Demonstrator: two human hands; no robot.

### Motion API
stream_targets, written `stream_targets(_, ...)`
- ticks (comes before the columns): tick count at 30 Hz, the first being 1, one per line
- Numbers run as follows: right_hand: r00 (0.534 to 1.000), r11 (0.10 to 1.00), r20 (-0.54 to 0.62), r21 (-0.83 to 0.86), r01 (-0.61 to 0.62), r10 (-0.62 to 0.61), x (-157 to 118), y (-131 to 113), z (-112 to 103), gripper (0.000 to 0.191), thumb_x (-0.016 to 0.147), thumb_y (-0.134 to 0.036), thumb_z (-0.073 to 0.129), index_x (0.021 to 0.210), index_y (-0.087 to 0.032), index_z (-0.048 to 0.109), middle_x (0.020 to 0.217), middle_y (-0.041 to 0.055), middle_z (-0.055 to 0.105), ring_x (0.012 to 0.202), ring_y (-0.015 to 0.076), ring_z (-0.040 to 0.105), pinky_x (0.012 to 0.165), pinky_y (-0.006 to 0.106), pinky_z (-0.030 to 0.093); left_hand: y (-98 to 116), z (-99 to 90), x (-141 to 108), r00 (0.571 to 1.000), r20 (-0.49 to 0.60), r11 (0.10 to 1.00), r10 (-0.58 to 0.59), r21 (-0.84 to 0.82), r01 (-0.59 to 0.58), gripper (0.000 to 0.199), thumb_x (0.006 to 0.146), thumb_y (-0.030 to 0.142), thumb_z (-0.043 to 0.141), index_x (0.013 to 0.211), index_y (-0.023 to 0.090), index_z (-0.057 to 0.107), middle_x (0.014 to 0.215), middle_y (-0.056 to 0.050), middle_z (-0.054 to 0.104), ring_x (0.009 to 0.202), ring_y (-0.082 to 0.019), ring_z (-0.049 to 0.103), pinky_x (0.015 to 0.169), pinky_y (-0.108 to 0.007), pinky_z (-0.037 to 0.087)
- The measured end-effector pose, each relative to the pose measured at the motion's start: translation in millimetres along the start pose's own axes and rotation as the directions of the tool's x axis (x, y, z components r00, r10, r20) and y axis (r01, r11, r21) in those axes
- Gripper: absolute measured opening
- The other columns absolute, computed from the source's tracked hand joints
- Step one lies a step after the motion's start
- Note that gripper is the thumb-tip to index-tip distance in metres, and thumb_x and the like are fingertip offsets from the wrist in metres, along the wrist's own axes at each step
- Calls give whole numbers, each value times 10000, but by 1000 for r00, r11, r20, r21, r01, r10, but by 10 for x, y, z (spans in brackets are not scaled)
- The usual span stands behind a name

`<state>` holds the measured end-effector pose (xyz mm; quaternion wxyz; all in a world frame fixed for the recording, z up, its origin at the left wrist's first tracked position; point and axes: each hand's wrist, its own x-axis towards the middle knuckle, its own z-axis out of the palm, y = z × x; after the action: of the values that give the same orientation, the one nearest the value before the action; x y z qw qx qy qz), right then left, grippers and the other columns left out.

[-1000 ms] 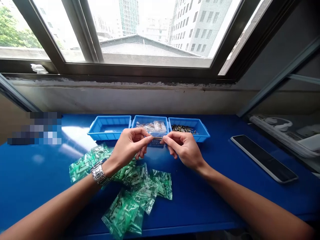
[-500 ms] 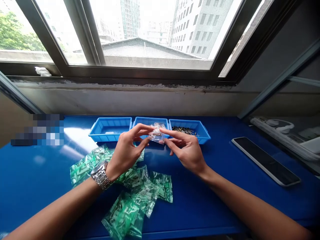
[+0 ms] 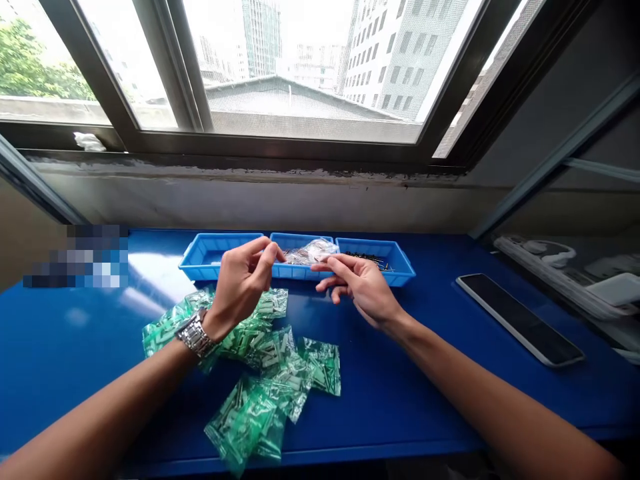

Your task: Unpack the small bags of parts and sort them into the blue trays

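Head view: left hand and right hand hover over blue tray.

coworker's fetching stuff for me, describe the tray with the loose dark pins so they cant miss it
Below the window, three light-blue trays line the blue bench. The right-end one holds loose dark pins; the middle one holds a clear bag.

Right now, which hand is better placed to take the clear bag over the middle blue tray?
Probably the right hand: its fingertips are at the clear bag; the left hand stops just short of it.
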<state>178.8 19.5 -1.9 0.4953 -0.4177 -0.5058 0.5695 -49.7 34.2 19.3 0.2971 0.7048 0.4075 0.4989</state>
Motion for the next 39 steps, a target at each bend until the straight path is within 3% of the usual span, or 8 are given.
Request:
stream_targets(4,973,986,209,-155,-64,96,-38,-18,-1,416,959,-507,711,1138,-140,790,936,110,808,613,140,726,468,202,529,-5,-35,35,999,-33,1000,1,23,0,375,1073,380,515,813,170,687,472,45,505,398,-83,441,411,-201,341)
stream_targets(8,941,874,337,-465,140,29,-133,-44,20,334,1004,-437,656,1001,-147,822,651,19,704,472,93,562,461,204,446,13,-67,73,997,-69,999,19,31,-17,382,1064,369,517,775,177,677,469,38,509,404,-91,463,421,-213,350)
stream_targets(15,863,636,505,-670,384,11,-184,-137,-18,214,978,-333,689,1011,-179,833,631,-6,672,518,105,533,508,222,398,328,-228,66,995,35,985,96,143,-100,347,1064,346,514,823,185,706,548,11,601,449,-103,540,443,-228,406)
stream_targets(17,849,596,528,-689,413,22,-186,-182,-45,196,966,-331,705,991,-192,841,637,-3,678,521,114,544,510,232,399,472,-307,-73,976,156,957,154,223,-186,289,1049,302,546,847,187,718,608,-1,660,516,-121,613,493,-237,461)
stream_targets(22,798,449,600,-729,516,57,-317,-311,-72,173,955,-361,741,1015,-226,831,676,-1,706,566,142,603,543,257,414,714,-453,-776,834,473,858,285,262,-442,173,1005,164,584,928,212,732,744,-23,749,578,-152,660,541,-277,520)
stream_targets(25,783,390,621,-726,566,18,-531,-335,-61,193,947,-369,755,1062,-228,816,822,28,766,666,172,671,583,274,466,759,-446,-1232,775,522,777,356,295,-556,231,1017,150,545,936,226,747,782,-41,794,649,-199,730,588,-313,592)
stream_targets(30,765,225,641,-739,635,-52,-903,-233,-50,395,881,-363,828,1238,-205,765,1208,105,754,1027,278,731,827,366,611,671,-392,-1669,791,479,698,380,413,-585,247,1066,228,538,1121,219,778,1053,-26,847,921,-225,808,854,-320,670)
stream_targets(39,724,3,666,-736,677,-177,-970,-52,-175,264,979,-208,643,1209,-151,760,1173,141,793,1026,303,754,883,452,643,309,-497,-1742,822,479,693,308,479,-539,323,1052,176,535,1314,169,724,1303,-75,777,1185,-258,747,1088,-380,596)
